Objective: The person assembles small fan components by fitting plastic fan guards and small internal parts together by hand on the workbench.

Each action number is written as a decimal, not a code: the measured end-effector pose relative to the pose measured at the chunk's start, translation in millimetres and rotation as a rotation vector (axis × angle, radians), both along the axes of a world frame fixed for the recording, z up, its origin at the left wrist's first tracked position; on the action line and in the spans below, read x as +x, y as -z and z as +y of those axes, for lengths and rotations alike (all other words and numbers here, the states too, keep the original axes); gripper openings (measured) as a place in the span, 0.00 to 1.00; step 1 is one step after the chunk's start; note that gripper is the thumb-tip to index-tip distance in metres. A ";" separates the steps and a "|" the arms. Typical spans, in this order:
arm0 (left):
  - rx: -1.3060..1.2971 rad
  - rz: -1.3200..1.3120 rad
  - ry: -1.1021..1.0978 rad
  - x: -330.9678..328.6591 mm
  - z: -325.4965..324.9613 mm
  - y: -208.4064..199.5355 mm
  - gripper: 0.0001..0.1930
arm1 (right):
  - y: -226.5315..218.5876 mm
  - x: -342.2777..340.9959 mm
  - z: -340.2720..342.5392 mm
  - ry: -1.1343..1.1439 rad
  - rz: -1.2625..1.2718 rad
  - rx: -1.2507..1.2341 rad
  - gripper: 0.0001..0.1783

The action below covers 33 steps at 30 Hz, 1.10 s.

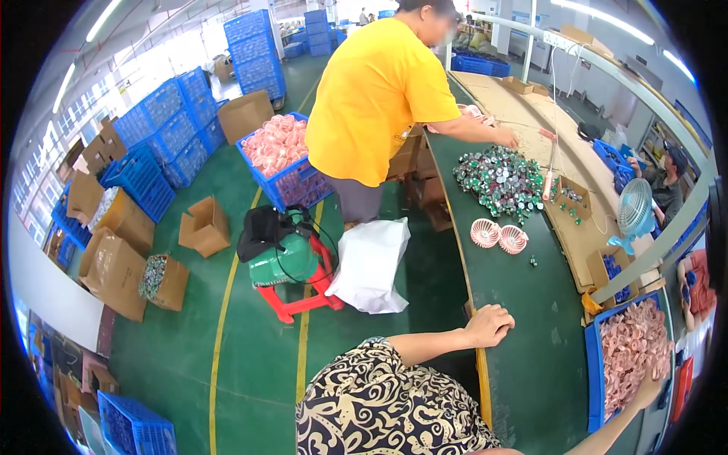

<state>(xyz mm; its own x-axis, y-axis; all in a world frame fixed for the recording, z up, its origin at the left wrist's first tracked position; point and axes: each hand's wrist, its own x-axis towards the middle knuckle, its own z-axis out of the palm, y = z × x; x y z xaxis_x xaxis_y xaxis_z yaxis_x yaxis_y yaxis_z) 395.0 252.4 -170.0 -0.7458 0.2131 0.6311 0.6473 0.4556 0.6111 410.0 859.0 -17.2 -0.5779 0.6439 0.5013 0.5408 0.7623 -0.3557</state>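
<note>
My left hand (pixel 491 326) rests at the near edge of the green conveyor belt (pixel 542 364), its fingers curled in with nothing seen in them. At the right my right hand (pixel 647 390) reaches over the side of a blue crate (pixel 594 379). Its fingertips touch the heaped pink plastic parts (pixel 633 345) inside; whether they grip one is hidden. Farther up the belt lie two round pink fan grilles (pixel 499 236) side by side. A small green-and-silver piece (pixel 533 261) lies near them.
Beyond the grilles is a pile of small green-and-silver pieces (pixel 497 182). A co-worker in a yellow shirt (pixel 371 98) stands by it, arm over the belt. A red-legged stool (pixel 292 265), white sack (pixel 371 265) and open cardboard box (pixel 205 227) stand left. A fan (pixel 635 205) stands right.
</note>
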 end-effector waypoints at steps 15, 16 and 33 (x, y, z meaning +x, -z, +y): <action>-0.021 0.030 0.001 -12.5 -3.3 -15.6 0.03 | 13.7 26.5 -216.0 -0.350 0.085 0.071 0.31; -0.011 -0.012 0.044 -16.8 -3.6 -15.5 0.03 | 18.9 34.3 -224.8 -0.354 0.089 0.071 0.29; -0.416 -0.107 -0.520 -192.4 -63.8 -31.5 0.20 | 96.2 65.4 -251.5 -0.377 0.034 0.172 0.25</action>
